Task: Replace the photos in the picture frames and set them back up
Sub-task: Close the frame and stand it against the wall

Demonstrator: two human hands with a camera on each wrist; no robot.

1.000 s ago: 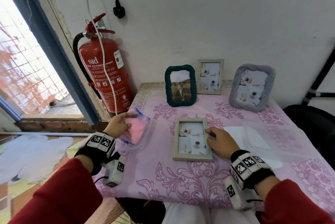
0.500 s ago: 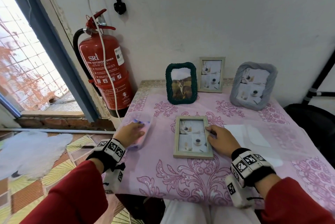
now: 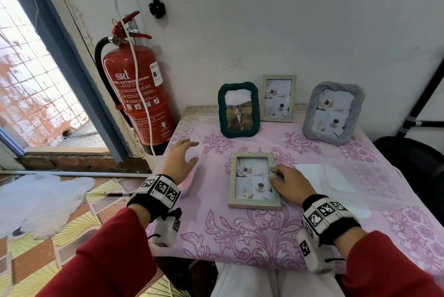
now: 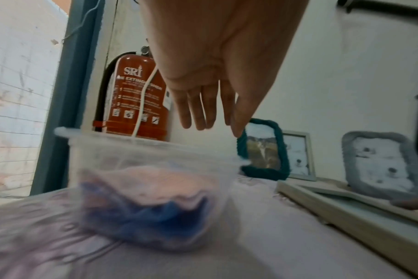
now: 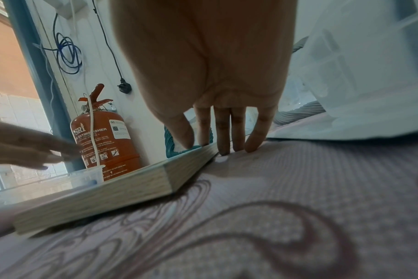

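Pink-flowered worktop [image 3: 240, 236] against a white wall, with four frames: three upright at the back, one wooden frame [image 3: 253, 180] flat in front. Right hand [image 3: 287, 185] resting on its right edge, fingers loosely bent, thumb on top; left hand [image 3: 179, 163] spread, empty, above one plastic tub [image 4: 153, 190]. Likely next: flipping the frame to open its back.

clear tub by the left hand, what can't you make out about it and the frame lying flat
- Clear tub: left wrist view is motion-blurred, so its pink and blue contents can't be identified; in the head view the left hand covers most of it.
- Flat wooden frame: its back and stand face the tablecloth, hidden in every view.
- Right hand: fingertips meet the frame's edge, but whether they reach under it is unclear.
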